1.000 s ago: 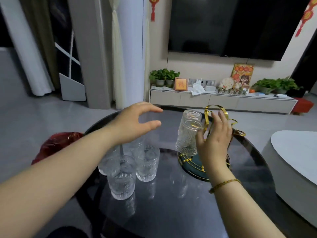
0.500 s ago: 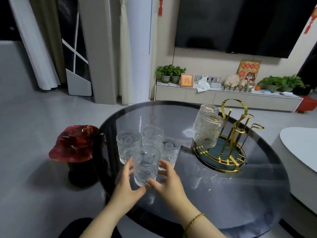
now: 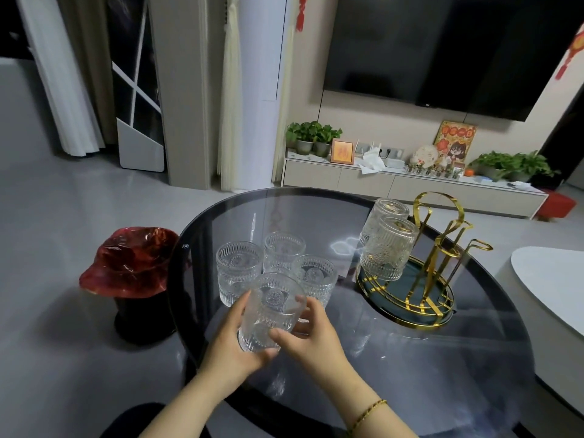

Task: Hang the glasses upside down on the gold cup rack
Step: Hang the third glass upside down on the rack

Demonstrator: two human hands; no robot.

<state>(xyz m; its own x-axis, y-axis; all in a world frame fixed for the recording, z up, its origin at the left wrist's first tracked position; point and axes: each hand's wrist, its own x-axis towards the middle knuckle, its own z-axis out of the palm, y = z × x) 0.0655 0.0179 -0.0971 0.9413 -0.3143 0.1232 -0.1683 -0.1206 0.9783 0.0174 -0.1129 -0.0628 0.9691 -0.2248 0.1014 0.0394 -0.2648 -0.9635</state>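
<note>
Both hands hold one embossed clear glass (image 3: 270, 314) just above the near part of the round dark glass bench (image 3: 410, 358). The left hand (image 3: 232, 346) cups the glass from its left side and under its base, its fingers (image 3: 238, 311) wrapped against the ribbed wall. The right hand (image 3: 311, 339) grasps it from the right, thumb across the lower front and fingers (image 3: 308, 306) curled round the far side. The glass is tilted, its mouth pointing up and away from the person. A gold bracelet (image 3: 368, 414) circles the right wrist.

Just behind the held glass, three more glasses stand upright on the bench in a tight cluster: a left glass (image 3: 238, 271), a rear glass (image 3: 283, 252) and a right glass (image 3: 314, 279).

To the right, well apart from the hands, the gold cup rack (image 3: 442, 245) rises from a round tray (image 3: 407, 311) with a gold rim and a dark green floor. Two glasses already hang upside down on its left side: a nearer hung glass (image 3: 388, 252) and a farther hung glass (image 3: 384, 216) partly hidden behind it. The rack's right-hand hooks are bare.

On the floor to the left of the bench stands a dark bin lined with a red bag (image 3: 132, 260).
</note>
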